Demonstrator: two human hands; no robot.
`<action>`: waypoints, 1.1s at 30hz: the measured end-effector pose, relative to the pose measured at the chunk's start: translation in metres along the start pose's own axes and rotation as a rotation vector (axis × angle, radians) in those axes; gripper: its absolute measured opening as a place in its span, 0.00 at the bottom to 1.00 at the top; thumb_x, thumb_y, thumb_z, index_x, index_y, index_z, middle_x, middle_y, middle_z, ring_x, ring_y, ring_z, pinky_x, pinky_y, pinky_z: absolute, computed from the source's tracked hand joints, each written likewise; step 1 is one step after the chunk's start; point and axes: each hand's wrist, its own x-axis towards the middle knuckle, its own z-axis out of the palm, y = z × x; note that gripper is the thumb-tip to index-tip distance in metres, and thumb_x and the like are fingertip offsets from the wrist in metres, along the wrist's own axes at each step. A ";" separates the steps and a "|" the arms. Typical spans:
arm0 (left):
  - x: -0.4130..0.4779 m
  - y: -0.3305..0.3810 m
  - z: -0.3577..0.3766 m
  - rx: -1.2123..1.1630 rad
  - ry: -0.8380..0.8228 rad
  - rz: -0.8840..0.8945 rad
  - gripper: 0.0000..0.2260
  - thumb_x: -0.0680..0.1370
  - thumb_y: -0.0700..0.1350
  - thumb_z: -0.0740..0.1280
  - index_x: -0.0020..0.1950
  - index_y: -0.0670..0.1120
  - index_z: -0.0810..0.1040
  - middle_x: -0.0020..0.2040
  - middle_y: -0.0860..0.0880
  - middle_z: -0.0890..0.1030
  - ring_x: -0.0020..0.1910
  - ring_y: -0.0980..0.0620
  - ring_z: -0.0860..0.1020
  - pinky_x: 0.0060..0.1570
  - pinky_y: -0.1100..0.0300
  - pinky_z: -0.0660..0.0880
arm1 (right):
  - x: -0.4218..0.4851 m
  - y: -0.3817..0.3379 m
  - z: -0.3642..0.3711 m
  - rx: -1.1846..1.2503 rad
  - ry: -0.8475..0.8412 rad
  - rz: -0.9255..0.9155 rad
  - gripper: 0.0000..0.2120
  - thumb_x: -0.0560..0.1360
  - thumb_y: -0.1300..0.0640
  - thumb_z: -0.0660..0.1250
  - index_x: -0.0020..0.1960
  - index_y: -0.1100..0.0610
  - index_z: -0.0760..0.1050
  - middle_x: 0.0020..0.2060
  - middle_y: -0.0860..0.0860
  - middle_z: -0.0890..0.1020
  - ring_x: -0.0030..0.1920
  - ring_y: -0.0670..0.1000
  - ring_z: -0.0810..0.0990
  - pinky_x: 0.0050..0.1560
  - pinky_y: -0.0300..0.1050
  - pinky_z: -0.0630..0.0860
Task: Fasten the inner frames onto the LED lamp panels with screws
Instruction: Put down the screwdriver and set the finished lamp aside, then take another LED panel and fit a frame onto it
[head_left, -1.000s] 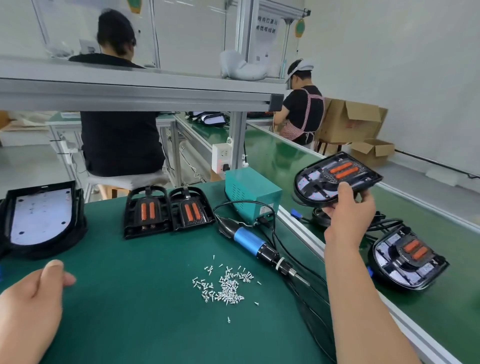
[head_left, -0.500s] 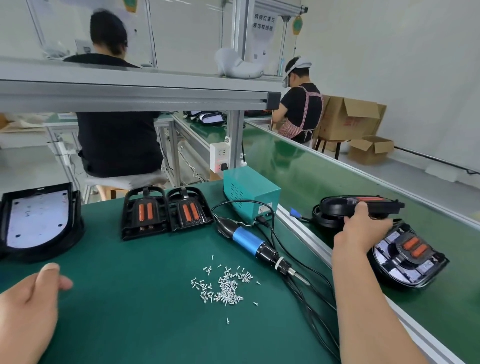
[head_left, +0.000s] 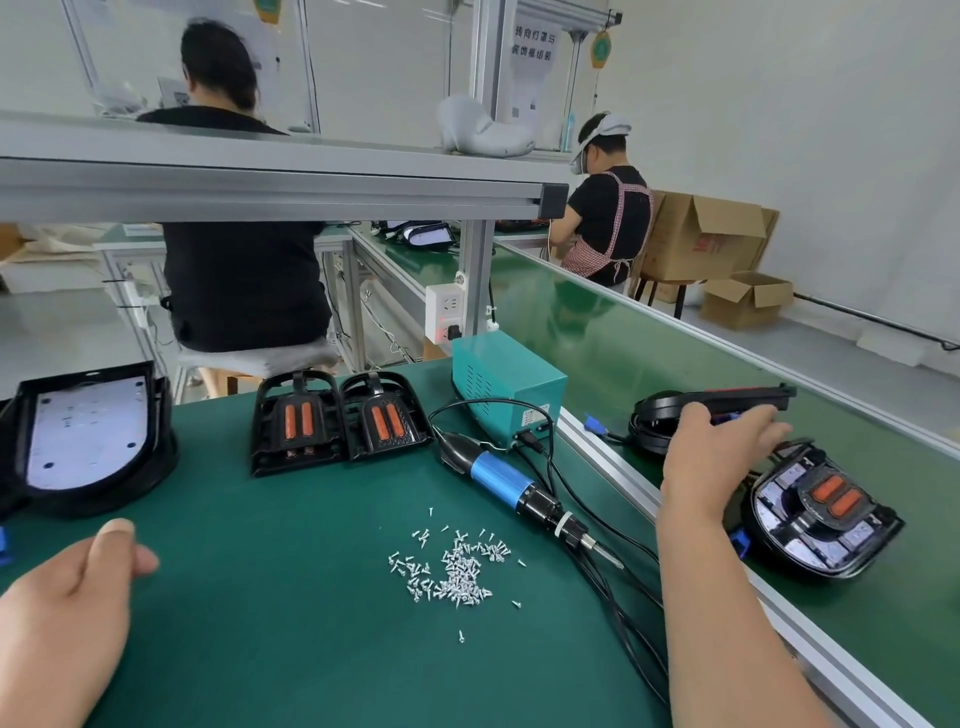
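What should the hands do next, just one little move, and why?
Probably the right hand should let go of the lamp. That lamp is already down at the belt, beside another lamp. More work waits on the table: two frames, a bare panel, loose screws and the screwdriver. The left hand holds nothing.

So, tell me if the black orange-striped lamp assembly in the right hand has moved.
Yes. The black lamp assembly has dropped and tipped flat, shifting right, away from the teal metal box.
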 end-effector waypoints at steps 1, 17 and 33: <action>0.001 0.008 -0.002 0.017 -0.024 0.011 0.32 0.72 0.82 0.56 0.45 0.58 0.85 0.37 0.53 0.87 0.36 0.42 0.86 0.35 0.38 0.83 | 0.000 0.000 -0.001 -0.051 0.006 -0.049 0.33 0.79 0.61 0.62 0.81 0.66 0.56 0.85 0.61 0.46 0.85 0.61 0.49 0.83 0.56 0.59; -0.145 0.207 -0.109 0.192 -0.071 0.049 0.22 0.79 0.73 0.54 0.47 0.65 0.84 0.28 0.58 0.80 0.30 0.46 0.80 0.33 0.54 0.74 | -0.030 -0.024 -0.002 -0.166 0.017 -0.495 0.24 0.79 0.58 0.62 0.74 0.60 0.74 0.76 0.56 0.74 0.77 0.60 0.65 0.76 0.61 0.65; -0.155 0.222 -0.103 0.085 -0.121 0.013 0.21 0.84 0.59 0.57 0.38 0.52 0.81 0.30 0.50 0.80 0.32 0.45 0.78 0.34 0.55 0.72 | -0.147 -0.046 0.053 0.034 -0.712 -0.739 0.05 0.82 0.50 0.65 0.48 0.47 0.78 0.39 0.43 0.81 0.37 0.50 0.77 0.41 0.38 0.72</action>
